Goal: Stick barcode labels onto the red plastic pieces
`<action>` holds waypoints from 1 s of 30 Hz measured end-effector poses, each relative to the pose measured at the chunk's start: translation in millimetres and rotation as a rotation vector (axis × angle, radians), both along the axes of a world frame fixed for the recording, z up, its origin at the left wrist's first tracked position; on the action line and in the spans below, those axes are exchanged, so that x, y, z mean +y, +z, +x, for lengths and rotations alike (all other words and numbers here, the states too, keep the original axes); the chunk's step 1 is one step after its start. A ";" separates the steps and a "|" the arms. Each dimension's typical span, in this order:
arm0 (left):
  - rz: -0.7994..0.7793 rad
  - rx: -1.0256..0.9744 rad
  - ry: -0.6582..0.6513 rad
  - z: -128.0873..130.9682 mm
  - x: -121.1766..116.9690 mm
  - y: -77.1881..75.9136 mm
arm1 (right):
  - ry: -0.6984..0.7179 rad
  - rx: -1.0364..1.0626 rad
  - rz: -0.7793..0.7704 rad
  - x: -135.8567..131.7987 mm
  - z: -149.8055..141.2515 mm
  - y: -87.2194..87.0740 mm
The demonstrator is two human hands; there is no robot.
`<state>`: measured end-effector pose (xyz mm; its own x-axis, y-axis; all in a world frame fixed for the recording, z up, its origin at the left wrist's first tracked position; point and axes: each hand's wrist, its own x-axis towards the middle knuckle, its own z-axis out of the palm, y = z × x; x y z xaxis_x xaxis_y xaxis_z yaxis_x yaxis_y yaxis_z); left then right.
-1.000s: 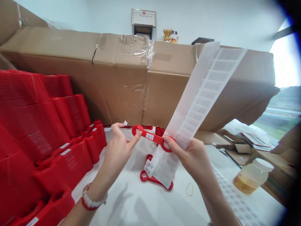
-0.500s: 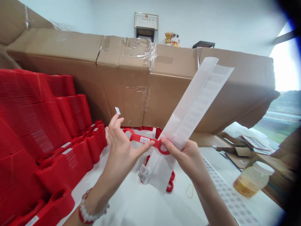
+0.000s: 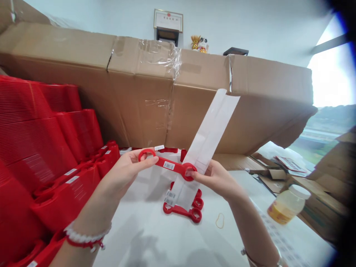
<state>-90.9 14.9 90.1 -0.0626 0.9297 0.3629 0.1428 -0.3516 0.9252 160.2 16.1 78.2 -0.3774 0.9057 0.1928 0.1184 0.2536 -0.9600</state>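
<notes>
Above the white table (image 3: 133, 237), my left hand (image 3: 124, 170) has closed from spread fingers around one ring of the red bar (image 3: 178, 168), whose barcode label (image 3: 168, 165) faces up. My right hand (image 3: 215, 181) pinches the bar's other ring together with the backing strip (image 3: 207, 148), which stands up past it.

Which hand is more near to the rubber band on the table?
Right. The right hand is close to the rubber band, just beyond it; the left hand is much farther away, to its left.
</notes>
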 end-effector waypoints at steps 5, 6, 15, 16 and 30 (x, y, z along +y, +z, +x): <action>-0.129 -0.043 -0.201 2.2 -7.6 1.0 | -0.243 0.030 0.061 7.6 -4.5 -5.3; -0.155 -0.070 -0.245 3.6 -10.2 2.9 | -0.279 0.053 0.071 8.8 -4.0 -5.8; -0.256 -0.108 -0.424 5.2 -18.0 11.0 | -0.344 0.151 0.129 13.2 -1.5 -10.3; -0.241 -0.095 -0.396 3.3 -15.7 8.1 | -0.349 0.152 0.131 13.2 -2.2 -10.9; 0.301 -0.042 0.236 19.5 -14.3 -0.1 | -0.643 -0.088 0.432 -2.7 -9.7 -11.5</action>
